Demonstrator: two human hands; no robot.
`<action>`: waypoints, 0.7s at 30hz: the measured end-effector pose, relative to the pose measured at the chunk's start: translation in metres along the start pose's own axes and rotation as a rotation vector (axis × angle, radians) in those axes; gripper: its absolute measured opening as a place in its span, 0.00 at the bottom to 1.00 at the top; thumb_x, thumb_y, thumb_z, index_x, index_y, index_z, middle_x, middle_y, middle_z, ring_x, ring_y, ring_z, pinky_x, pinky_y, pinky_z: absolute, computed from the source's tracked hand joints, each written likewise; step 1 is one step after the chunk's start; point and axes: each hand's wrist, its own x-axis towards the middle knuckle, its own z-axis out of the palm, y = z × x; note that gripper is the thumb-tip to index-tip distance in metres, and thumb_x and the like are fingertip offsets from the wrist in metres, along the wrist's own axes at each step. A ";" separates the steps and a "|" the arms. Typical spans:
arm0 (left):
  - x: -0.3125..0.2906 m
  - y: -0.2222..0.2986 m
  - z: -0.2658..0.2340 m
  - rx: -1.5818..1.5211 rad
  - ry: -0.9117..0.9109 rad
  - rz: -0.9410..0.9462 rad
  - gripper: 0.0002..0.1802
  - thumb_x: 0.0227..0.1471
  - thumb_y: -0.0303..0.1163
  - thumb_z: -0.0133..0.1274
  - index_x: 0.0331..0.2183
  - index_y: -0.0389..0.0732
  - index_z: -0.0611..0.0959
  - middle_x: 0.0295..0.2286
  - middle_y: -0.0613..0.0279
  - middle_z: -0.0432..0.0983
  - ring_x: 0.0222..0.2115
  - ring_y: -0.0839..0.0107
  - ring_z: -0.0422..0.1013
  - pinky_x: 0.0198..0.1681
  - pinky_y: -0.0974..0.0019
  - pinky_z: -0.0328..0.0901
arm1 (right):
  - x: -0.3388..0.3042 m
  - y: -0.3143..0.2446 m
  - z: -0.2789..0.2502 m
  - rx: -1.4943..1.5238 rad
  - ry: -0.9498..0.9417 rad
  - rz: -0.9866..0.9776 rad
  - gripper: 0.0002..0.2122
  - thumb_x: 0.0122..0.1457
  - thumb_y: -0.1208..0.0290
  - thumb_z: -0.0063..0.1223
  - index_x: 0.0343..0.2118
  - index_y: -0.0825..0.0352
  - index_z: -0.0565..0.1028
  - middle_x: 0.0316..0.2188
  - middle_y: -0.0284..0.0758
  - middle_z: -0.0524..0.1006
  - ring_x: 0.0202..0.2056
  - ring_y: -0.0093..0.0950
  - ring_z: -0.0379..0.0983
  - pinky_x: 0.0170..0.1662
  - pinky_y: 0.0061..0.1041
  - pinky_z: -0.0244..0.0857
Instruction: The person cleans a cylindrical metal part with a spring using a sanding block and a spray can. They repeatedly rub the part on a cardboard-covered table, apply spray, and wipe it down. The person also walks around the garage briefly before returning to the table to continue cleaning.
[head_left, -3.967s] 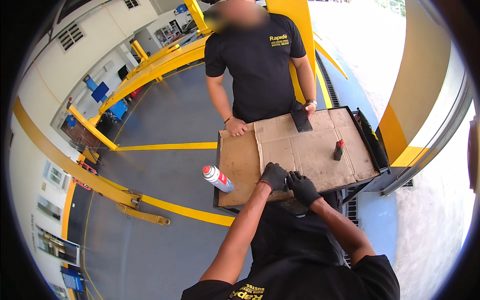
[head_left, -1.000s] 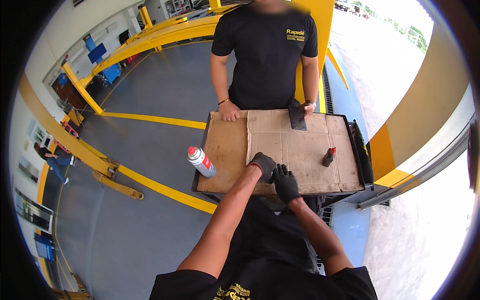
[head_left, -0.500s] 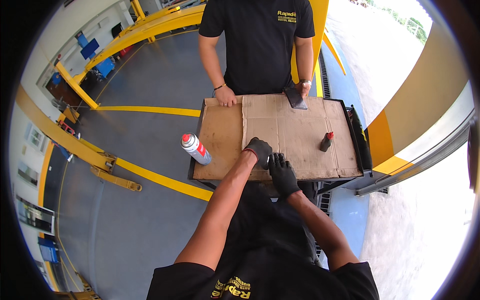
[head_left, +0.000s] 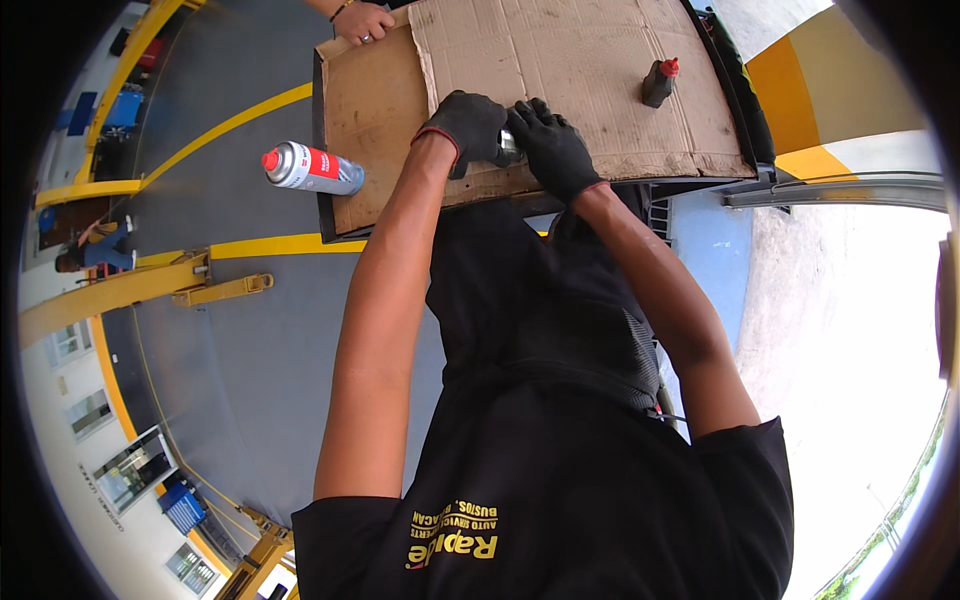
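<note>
Both my hands wear black gloves and meet over the near part of a cardboard-covered table (head_left: 600,50). My left hand (head_left: 470,128) is closed, its fingers curled round one side of a small silvery, shiny part (head_left: 509,148). From the other side my right hand (head_left: 553,150) closes on the same part, fingers bent over it. Most of the part is hidden by the gloves, so its kind does not show. Left of my left hand, a spray can (head_left: 318,168) with a red cap stands at the table's left edge. A small dark bottle (head_left: 658,84) with a red cap stands to the right.
Another person's hand (head_left: 363,22) rests on the table's far left corner. A dark rim (head_left: 738,90) edges the table on the right. Yellow lift arms (head_left: 110,295) stand over the grey floor at left, where a person (head_left: 95,250) sits in the distance.
My view has tilted down, so the table sits higher and the co-worker's body and phone have left the picture. The silvery part now shows more between my gloves.
</note>
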 end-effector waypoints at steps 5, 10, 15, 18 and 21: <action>-0.003 0.008 -0.007 0.004 -0.009 -0.009 0.23 0.38 0.51 0.67 0.31 0.43 0.87 0.30 0.54 0.82 0.37 0.57 0.78 0.45 0.54 0.70 | -0.033 -0.019 -0.003 -0.044 0.137 0.006 0.22 0.61 0.74 0.46 0.59 0.66 0.67 0.62 0.44 0.68 0.64 0.43 0.64 0.60 0.44 0.64; -0.015 0.002 0.011 0.111 0.214 0.039 0.24 0.36 0.52 0.70 0.30 0.44 0.86 0.28 0.56 0.80 0.37 0.56 0.76 0.46 0.55 0.69 | 0.006 0.025 0.016 0.121 0.117 0.000 0.29 0.59 0.74 0.48 0.65 0.55 0.63 0.64 0.40 0.65 0.64 0.42 0.62 0.60 0.42 0.65; -0.028 0.008 0.015 -0.049 0.376 0.077 0.19 0.40 0.44 0.66 0.34 0.43 0.87 0.29 0.52 0.81 0.36 0.55 0.75 0.46 0.52 0.67 | -0.009 0.000 -0.042 1.180 0.033 0.531 0.16 0.69 0.57 0.48 0.48 0.63 0.79 0.49 0.37 0.77 0.51 0.29 0.72 0.52 0.31 0.68; -0.031 0.017 0.005 -0.012 0.432 0.106 0.13 0.39 0.36 0.64 0.31 0.40 0.87 0.27 0.51 0.81 0.33 0.53 0.75 0.45 0.51 0.66 | -0.021 0.008 -0.042 1.461 0.004 0.724 0.21 0.71 0.53 0.42 0.52 0.67 0.77 0.52 0.41 0.74 0.53 0.31 0.70 0.54 0.31 0.67; -0.031 0.021 0.009 -0.048 0.472 0.098 0.09 0.36 0.32 0.62 0.24 0.40 0.85 0.24 0.51 0.79 0.32 0.52 0.74 0.45 0.52 0.65 | -0.030 0.022 -0.027 1.738 -0.112 0.610 0.26 0.71 0.50 0.37 0.46 0.71 0.78 0.37 0.51 0.80 0.39 0.36 0.79 0.42 0.39 0.75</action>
